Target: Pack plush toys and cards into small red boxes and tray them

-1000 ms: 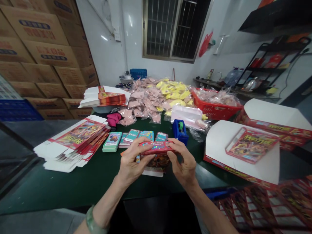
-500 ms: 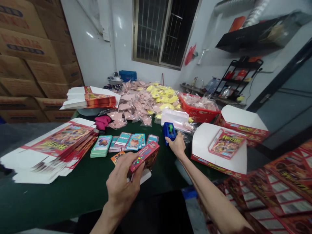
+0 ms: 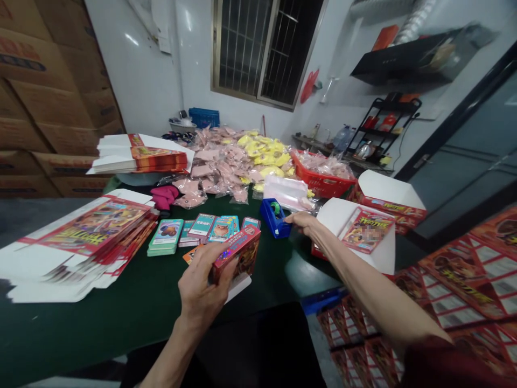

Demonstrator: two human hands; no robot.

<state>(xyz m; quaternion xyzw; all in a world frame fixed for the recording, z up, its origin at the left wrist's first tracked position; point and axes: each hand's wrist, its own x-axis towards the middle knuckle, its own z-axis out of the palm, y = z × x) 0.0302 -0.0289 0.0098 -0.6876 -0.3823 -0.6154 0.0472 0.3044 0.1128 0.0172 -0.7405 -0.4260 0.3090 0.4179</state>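
Note:
My left hand [image 3: 208, 280] is closed around a small red printed card box [image 3: 244, 250], tilted, with a white flap [image 3: 238, 287] sticking out at its bottom. My right hand [image 3: 304, 222] has its fingers pinched together at the right side of a blue tape dispenser [image 3: 275, 225] that carries a green roll [image 3: 275, 208]. Whatever is between those fingertips is too small to make out. Beyond the box lie a stack of green-edged cards [image 3: 165, 237], several teal cards [image 3: 221, 230] and an orange card [image 3: 190, 254].
Flattened red-and-white cartons [image 3: 97, 226] are stacked at left. Bagged pink pieces [image 3: 218, 161] and yellow pieces [image 3: 266, 150] are heaped behind, beside a red basket [image 3: 323, 184]. An open display box [image 3: 382, 253] holds one packet at right; many red boxes [image 3: 456, 275] are beyond.
My right hand has gone from spread fingers on the dispenser to a pinch at its right side. The dispenser has turned slightly. My left hand keeps the card box.

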